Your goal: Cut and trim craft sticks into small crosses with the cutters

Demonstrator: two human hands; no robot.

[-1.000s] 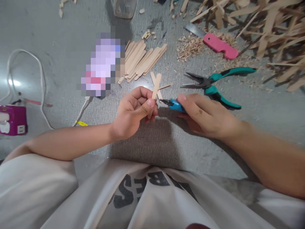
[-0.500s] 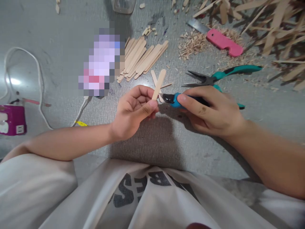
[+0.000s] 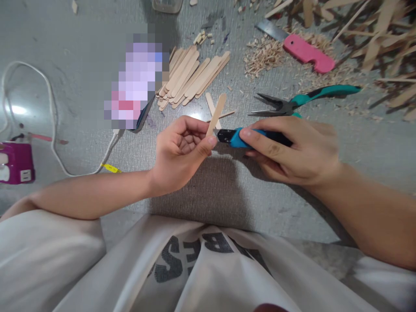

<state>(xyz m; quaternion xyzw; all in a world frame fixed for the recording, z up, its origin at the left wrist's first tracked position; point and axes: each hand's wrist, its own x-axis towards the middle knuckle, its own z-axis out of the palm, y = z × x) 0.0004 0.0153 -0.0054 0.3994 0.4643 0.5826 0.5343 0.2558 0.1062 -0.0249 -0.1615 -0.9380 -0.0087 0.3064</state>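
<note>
Between the thumb and fingers of my left hand point(image 3: 183, 151) a popsicle stick point(image 3: 218, 112) is pinched, its rounded end slanting up and away from me. My right hand point(image 3: 289, 149) is wrapped round a blue and black utility knife point(image 3: 238, 137). The knife's short blade meets the lower part of the stick, close to my left thumb; how deep it sits cannot be made out. Just beyond lie another stick point(image 3: 210, 102) and a thin sliver of wood point(image 3: 228, 114) on the table. Past my right hand rest teal-handled long-nose pliers point(image 3: 286, 105), jaws apart.
A row of popsicle sticks point(image 3: 195, 78) lies ahead, beside a blurred-out phone point(image 3: 134, 84) on a white cable point(image 3: 53, 108). Wood shavings point(image 3: 264, 58), a pink-handled folding knife point(image 3: 308, 53) and a stick heap point(image 3: 378, 39) fill the far right. A purple plug block point(image 3: 19, 162) stands left.
The knife has shifted slightly left, bringing its blade against the stick. My left hand still pinches the stick, almost in place. The whole view has moved a little.
</note>
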